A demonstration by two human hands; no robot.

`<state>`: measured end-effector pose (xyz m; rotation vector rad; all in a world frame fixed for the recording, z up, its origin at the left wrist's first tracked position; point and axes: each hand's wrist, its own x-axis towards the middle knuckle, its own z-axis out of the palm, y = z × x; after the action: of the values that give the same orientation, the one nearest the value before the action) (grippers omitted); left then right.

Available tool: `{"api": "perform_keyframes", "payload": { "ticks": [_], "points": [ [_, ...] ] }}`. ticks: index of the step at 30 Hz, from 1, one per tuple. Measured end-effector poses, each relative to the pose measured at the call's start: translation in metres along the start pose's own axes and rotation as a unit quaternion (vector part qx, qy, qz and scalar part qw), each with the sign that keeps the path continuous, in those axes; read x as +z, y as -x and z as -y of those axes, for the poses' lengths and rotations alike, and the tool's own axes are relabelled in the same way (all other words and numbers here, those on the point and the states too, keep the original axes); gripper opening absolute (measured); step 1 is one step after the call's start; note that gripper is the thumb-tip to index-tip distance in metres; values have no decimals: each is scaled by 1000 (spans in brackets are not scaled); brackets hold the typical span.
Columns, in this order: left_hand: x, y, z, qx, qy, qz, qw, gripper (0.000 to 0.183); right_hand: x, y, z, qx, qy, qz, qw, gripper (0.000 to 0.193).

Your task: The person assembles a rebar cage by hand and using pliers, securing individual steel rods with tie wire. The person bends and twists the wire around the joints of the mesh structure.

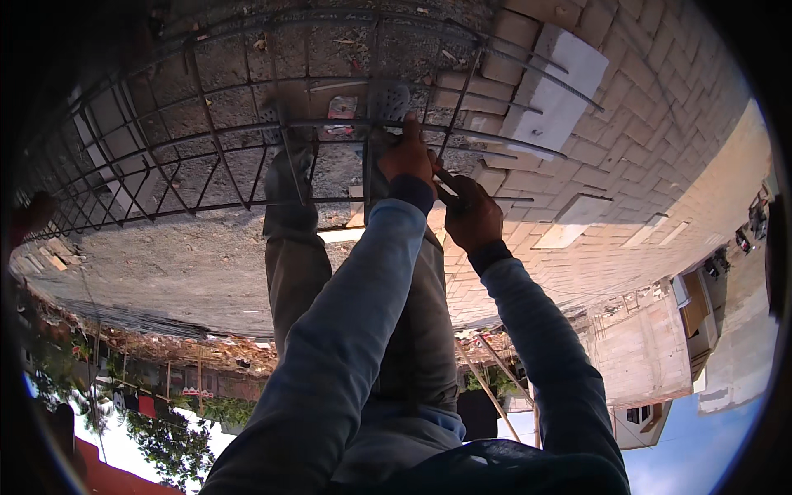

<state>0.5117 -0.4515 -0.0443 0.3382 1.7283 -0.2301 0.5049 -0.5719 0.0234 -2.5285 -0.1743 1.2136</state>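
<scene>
Brick paving, bare dirt and a big rebar cage

Outdoor spot, split ground: herringbone brick paving (660, 107) covers the right, rough grey dirt (181, 264) the left. Fisheye goes a bit nuts here, so the trees (173, 437), a pale wall (639, 346) and blue sky (701, 450) in the far background show upside down.

Main thing is a dark rebar cage (330, 123), long bars tied across with hoops, stretching from the far left to just right of the hands. Its loose bar ends poke out over the bricks on the right, and a few pass above a pale slab (573, 58). Another light slab (577, 219) sits on the paving nearby, further right than the hands.

Left hand (406, 157) is up against the cage bars, fingers bunched, one poking out along the steel. Can't tell if that grip is pinching anything. Right hand (474, 216) is just beside it, with a closed grip around a dark tool (446, 178), pincers or pliers by the look of it. Working end is hidden next to the left hand.

Down by the bars there's a dark shoe with holes (392, 101) and a red-and-white wrapper (340, 107). Oh, and another person's hand (33, 216) is at the cage's left end.
</scene>
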Motion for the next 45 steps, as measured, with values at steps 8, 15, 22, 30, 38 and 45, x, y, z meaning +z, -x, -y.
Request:
{"api": "perform_keyframes", "payload": {
  "ticks": [8,15,22,30,38,45],
  "points": [
    [-8,4,0,19,-41,26,999,36,-5,3,2,-25,-71,16,997,27],
    [-28,47,-12,-65,93,164,980,30,-39,3,12,342,-471,435,687,28],
    [-52,17,-16,-155,129,325,924,29,-56,-10,58,374,-473,479,638,21],
    [-58,22,-18,-152,54,279,947,36,-19,13,53,-181,-257,366,876,13],
    [-77,85,-38,29,-24,178,983,37,-32,49,100,202,-459,374,780,15],
    [-152,107,-55,215,-275,201,915,30,44,137,92,94,-333,233,909,19]
  ]
}}
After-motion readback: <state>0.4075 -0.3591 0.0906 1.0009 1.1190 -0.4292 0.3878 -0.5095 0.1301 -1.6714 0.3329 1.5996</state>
